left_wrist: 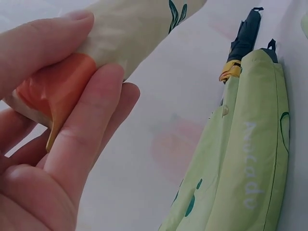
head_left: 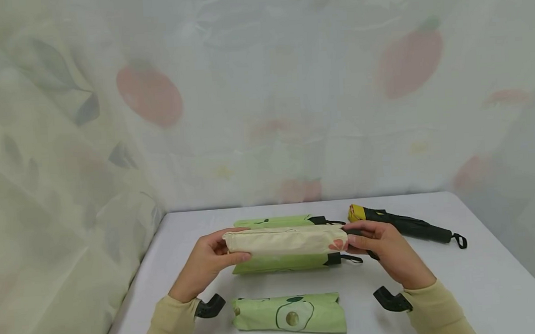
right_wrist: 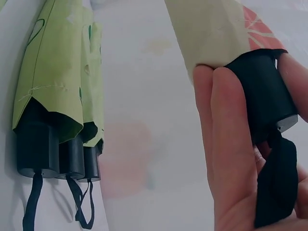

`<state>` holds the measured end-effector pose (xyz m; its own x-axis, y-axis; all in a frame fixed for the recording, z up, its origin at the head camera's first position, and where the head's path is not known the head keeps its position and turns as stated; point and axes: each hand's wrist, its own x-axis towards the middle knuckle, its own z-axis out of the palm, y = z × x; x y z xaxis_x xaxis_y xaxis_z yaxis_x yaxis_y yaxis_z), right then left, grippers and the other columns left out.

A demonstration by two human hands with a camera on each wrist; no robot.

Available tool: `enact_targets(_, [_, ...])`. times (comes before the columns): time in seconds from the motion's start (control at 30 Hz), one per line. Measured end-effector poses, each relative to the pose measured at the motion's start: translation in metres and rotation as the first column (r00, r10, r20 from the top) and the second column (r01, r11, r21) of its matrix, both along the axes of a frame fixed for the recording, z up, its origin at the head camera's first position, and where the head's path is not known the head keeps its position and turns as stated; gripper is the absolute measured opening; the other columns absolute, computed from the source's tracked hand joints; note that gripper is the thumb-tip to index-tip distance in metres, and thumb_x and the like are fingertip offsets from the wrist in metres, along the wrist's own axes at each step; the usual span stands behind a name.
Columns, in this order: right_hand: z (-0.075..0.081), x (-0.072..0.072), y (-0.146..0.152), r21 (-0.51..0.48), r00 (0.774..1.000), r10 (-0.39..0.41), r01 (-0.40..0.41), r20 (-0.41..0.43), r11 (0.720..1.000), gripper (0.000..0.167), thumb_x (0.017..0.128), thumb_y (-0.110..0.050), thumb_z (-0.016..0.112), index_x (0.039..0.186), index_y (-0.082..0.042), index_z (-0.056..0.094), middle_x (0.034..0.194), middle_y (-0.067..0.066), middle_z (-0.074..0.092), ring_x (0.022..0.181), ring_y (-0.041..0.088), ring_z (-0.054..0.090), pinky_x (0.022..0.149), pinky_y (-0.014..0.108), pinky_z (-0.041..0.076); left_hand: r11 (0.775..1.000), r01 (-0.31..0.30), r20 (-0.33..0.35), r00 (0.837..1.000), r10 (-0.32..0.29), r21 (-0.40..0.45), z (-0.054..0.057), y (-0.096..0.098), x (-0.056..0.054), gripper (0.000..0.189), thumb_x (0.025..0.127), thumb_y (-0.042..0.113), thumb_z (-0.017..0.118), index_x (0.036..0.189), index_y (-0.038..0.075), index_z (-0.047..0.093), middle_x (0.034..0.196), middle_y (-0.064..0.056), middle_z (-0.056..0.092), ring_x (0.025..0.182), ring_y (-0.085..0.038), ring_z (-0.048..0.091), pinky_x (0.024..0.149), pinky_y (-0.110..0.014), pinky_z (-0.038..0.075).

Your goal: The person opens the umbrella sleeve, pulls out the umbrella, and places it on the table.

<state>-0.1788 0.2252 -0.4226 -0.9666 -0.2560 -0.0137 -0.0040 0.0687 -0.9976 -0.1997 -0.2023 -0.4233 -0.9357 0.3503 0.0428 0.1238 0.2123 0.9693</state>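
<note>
Two green umbrellas (head_left: 279,264) are partly hidden in head view by a cream umbrella (head_left: 280,242) above the table (head_left: 359,278); in left-wrist view its orange end (left_wrist: 60,77) is pinched by the left hand (left_wrist: 72,139); in right-wrist, its handle (right_wrist: 267,94) by the right hand (right_wrist: 233,154).

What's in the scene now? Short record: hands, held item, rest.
left: left hand pinches one end of the cream umbrella
right: right hand grips its black handle
held_item: roughly level in head view
behind_held: green umbrellas, black handles on right
nearest_person: green avocado-print roll, no handle visible
far_right: dark umbrella, yellow at one end
surface: white table
</note>
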Motion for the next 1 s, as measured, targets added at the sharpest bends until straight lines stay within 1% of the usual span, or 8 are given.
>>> enact_targets(0.2, [0.001, -0.002, 0.002, -0.01, 1.0, -0.007, 0.007, -0.018, 1.0, 0.042, 0.107, -0.015, 0.069, 0.142, 0.008, 0.063, 0.118, -0.009, 0.079, 0.104, 0.011, 0.079, 0.095, 0.029, 0.064, 1.0, -0.017, -0.02, 1.0, 0.018, 0.022, 0.001, -0.001, -0.001, 0.056, 0.089, 0.023, 0.091, 0.141, 0.027, 0.072, 0.131, -0.008, 0.076, 0.109, -0.027, 0.077, 0.088, -0.034, 0.064])
enact_targets(0.47, [0.004, -0.002, 0.005, 0.022, 0.999, 0.035, -0.034, -0.011, 0.999, 0.043, 0.108, -0.017, 0.068, 0.144, 0.006, 0.06, 0.12, -0.009, 0.077, 0.107, 0.014, 0.079, 0.098, 0.026, 0.062, 1.0, -0.029, -0.021, 0.999, 0.029, 0.011, 0.003, -0.001, 0.0, 0.057, 0.089, 0.024, 0.092, 0.142, 0.029, 0.071, 0.131, -0.008, 0.076, 0.11, -0.027, 0.076, 0.088, -0.033, 0.064])
enact_targets(0.57, [0.003, -0.002, 0.006, 0.0, 0.999, 0.045, -0.045, -0.019, 0.999, 0.043, 0.109, -0.016, 0.067, 0.145, 0.006, 0.06, 0.123, -0.01, 0.077, 0.109, 0.013, 0.079, 0.098, 0.027, 0.062, 0.999, -0.031, -0.03, 0.999, 0.031, 0.008, 0.003, -0.001, 0.0, 0.055, 0.089, 0.024, 0.092, 0.14, 0.028, 0.072, 0.131, -0.006, 0.077, 0.109, -0.027, 0.076, 0.087, -0.033, 0.064])
enact_targets(0.7, [0.004, -0.001, 0.008, -0.036, 0.999, 0.03, -0.031, -0.028, 0.999, 0.043, 0.108, -0.015, 0.067, 0.147, 0.005, 0.062, 0.13, -0.012, 0.075, 0.109, 0.012, 0.079, 0.099, 0.027, 0.062, 0.999, -0.028, -0.036, 0.999, 0.029, 0.018, 0.003, -0.002, 0.0, 0.053, 0.089, 0.022, 0.092, 0.139, 0.026, 0.074, 0.13, -0.007, 0.077, 0.109, -0.026, 0.076, 0.088, -0.033, 0.064])
enact_targets(0.8, [0.004, -0.002, 0.01, -0.061, 0.999, 0.011, -0.013, -0.031, 0.998, 0.04, 0.107, -0.013, 0.068, 0.144, 0.004, 0.066, 0.131, -0.01, 0.076, 0.107, 0.012, 0.079, 0.098, 0.029, 0.063, 0.999, -0.028, -0.039, 0.999, 0.03, 0.036, 0.004, -0.002, 0.0, 0.049, 0.089, 0.02, 0.091, 0.136, 0.022, 0.075, 0.128, -0.009, 0.077, 0.109, -0.026, 0.077, 0.09, -0.034, 0.065])
enact_targets(1.0, [0.004, -0.004, 0.015, -0.118, 0.999, 0.003, -0.008, -0.042, 0.993, 0.034, 0.108, -0.009, 0.067, 0.138, 0.006, 0.069, 0.131, -0.004, 0.076, 0.113, 0.013, 0.077, 0.096, 0.035, 0.065, 0.998, -0.027, -0.047, 0.998, 0.03, 0.059, 0.005, -0.003, 0.001, 0.043, 0.091, 0.018, 0.089, 0.132, 0.016, 0.077, 0.123, -0.011, 0.079, 0.107, -0.025, 0.077, 0.092, -0.036, 0.065])
